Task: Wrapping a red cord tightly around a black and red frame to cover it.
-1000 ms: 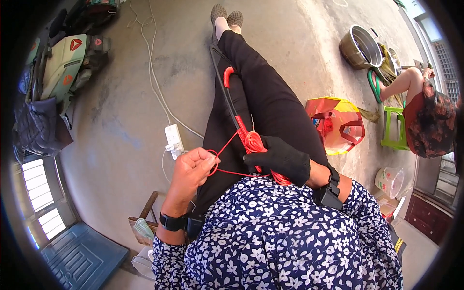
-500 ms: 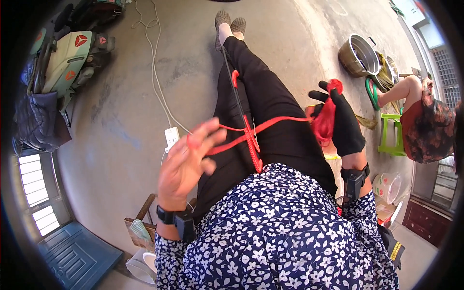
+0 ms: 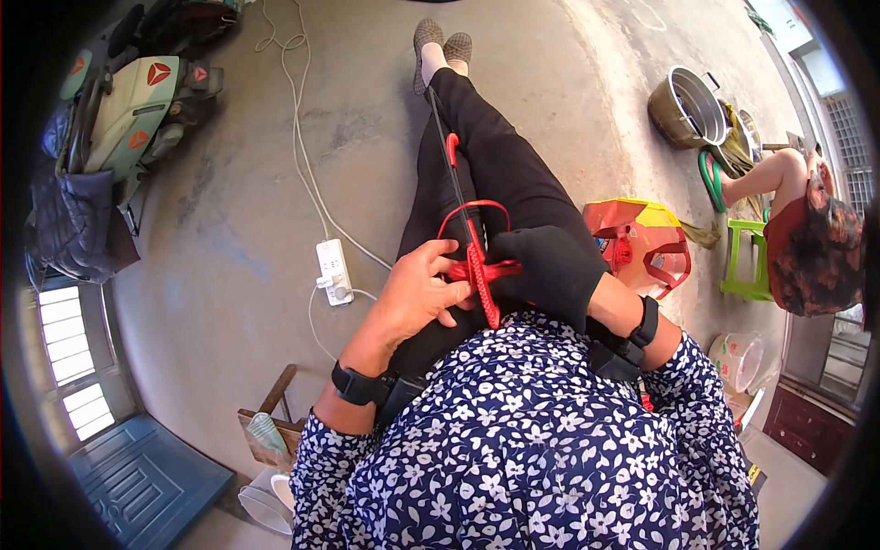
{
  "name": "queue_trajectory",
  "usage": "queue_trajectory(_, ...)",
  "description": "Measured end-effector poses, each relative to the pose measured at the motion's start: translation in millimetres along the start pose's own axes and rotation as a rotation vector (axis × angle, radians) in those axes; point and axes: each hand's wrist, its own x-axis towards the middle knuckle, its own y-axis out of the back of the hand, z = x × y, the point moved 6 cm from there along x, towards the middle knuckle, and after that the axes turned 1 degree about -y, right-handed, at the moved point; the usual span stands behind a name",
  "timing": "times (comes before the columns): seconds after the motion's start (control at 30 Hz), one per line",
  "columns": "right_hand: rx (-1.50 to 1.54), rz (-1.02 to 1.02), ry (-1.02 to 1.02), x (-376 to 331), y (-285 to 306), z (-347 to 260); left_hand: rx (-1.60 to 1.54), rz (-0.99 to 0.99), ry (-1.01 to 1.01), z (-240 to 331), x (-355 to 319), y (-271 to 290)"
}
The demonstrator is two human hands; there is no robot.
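A thin black rod [image 3: 444, 124] runs from near my feet to my lap. A red hook-shaped piece [image 3: 452, 148] sits partway along it, and a red braided cord [image 3: 478, 280] covers its near end. My left hand [image 3: 417, 291], bare, is closed with its thumb and fingertips on red cord just left of the braid. On the right, my right hand [image 3: 550, 266] in a black glove is bent inward, closed against the red strands [image 3: 500, 269] crossing the braid; its fingertips are hidden. A loose red loop [image 3: 475, 203] arches over the rod above both hands.
Right of my legs stands a red and yellow bag [image 3: 642, 240] with red cord inside. A white power strip [image 3: 334, 272] lies on the floor at left. Beyond are a scooter [image 3: 128, 115], a metal pot [image 3: 683, 108] and a person's bare leg [image 3: 768, 174] beside a green stool [image 3: 747, 261].
My hands, earlier wide apart with red cord stretched between them, have come together at the braid. The gloved hand moved left, bringing its red bundle to the rod and uncovering the bag.
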Motion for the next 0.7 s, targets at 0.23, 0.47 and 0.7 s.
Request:
queue_trajectory(0.23, 0.367, 0.168, -0.065, 1, 15, 8, -0.327, 0.258, -0.161, 10, -17, 36)
queue_trajectory(0.47, 0.000, 0.578, 0.284, 8, 54, -43, -0.962, 0.287, -0.612, 91, -101, 78)
queue_trajectory(0.7, 0.578, 0.091, 0.367, 21, 37, -50, -0.664, 0.185, -0.929, 137, -167, 104)
